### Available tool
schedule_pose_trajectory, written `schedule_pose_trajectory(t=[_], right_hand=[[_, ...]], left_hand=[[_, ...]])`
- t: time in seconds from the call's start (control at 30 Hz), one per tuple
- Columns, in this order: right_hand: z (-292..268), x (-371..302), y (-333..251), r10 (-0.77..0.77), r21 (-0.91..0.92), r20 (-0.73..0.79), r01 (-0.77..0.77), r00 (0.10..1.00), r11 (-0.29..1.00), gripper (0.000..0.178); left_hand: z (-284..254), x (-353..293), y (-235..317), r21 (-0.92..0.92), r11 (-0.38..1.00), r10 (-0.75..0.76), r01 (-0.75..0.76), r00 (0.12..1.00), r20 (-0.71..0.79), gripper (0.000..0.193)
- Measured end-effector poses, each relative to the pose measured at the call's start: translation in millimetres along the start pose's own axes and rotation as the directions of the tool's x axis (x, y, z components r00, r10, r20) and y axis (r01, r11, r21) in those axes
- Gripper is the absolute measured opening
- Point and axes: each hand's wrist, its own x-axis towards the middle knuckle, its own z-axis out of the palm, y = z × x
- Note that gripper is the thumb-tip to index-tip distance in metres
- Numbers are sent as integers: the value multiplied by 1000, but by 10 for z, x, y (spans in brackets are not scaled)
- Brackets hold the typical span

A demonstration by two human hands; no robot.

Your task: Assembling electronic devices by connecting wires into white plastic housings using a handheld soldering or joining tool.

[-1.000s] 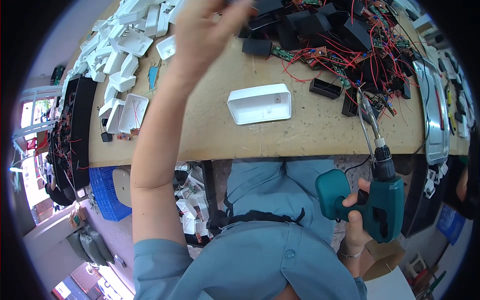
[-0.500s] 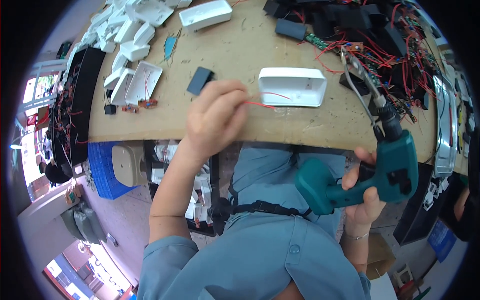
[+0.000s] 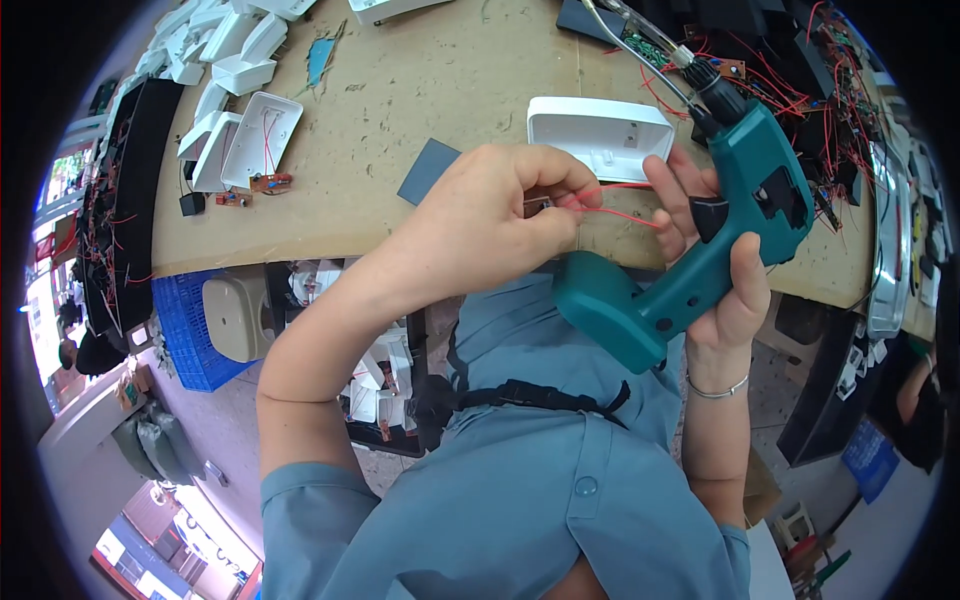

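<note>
My left hand (image 3: 490, 210) is over the near part of the table, its fingertips pinching thin red wires (image 3: 622, 211). A small brown part (image 3: 537, 205) shows between its fingers, mostly hidden. My right hand (image 3: 735, 310) grips a green pistol-grip power tool (image 3: 755, 165) with a black collar and a bent metal tube beside its nose. Its nose points to the far side. Some right fingers stretch past the trigger toward the wires' free ends. Just beyond, a white plastic housing (image 3: 605, 165) lies with its hollow side showing. A dark flat block (image 3: 428, 170) lies beside my left hand.
White housings (image 3: 240, 75) heap up at the far left; one (image 3: 262, 140) has a small circuit board (image 3: 270, 184) wired to it. Black boxes, boards and red wires (image 3: 800, 100) crowd the right. Below the table edge stand a blue crate (image 3: 190, 335) and a stool (image 3: 235, 320).
My left hand has moved right with the red wires, in front of the white housing. My right hand has raised the tool over the table, and some of its fingers have stretched toward the wires.
</note>
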Motion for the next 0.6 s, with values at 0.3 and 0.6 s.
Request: schedule_pose_trajectory(t=[0.3, 0.6], right_hand=[[-5, 88, -56, 18, 6, 50, -19, 999, 1000, 63], [-54, -217, -128, 8, -146, 64, 1, 998, 989, 66]], left_hand=[[-6, -3, 130, 116, 986, 112, -119, 991, 67, 15], [44, 17, 112, 146, 965, 219, -219, 976, 20, 11]])
